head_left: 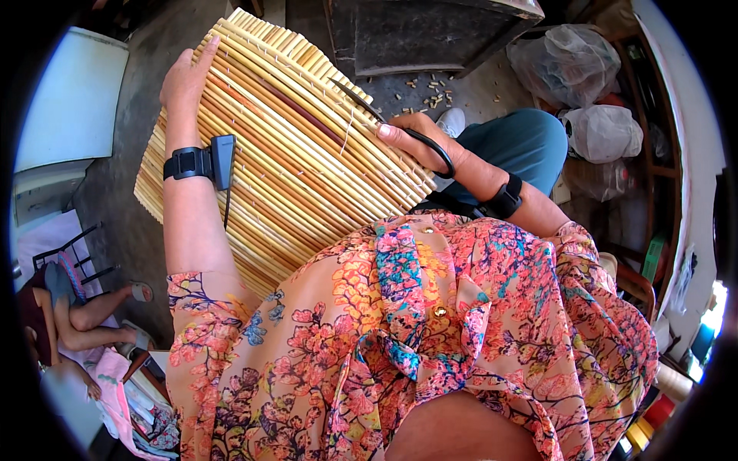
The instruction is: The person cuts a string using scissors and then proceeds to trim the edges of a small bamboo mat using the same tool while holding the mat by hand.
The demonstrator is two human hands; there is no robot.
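Observation:
A mat of yellow and tan reed-like sticks (pixel 269 154), bound with pale thread, lies tilted across my lap. My left hand (pixel 184 83) grips its far left edge, thumb along the top and the other fingers partly hidden. In my right hand (pixel 413 137) is a pair of black-handled scissors (pixel 355 98), whose dark blade reaches over the mat's far right edge. My right thumb rests near the top surface of the mat. Loose ends of white thread stick up beside the blade. One dark reddish stick (pixel 296 115) runs through the middle.
Short cut stick pieces (pixel 438 94) litter the floor beyond the mat, near a dark wooden piece of furniture (pixel 423 38). Plastic bags (pixel 565 65) fill the right side by a shelf (pixel 665 177). At left, another person (pixel 84 315) sits by some cloths, below a pale cabinet (pixel 69 100).

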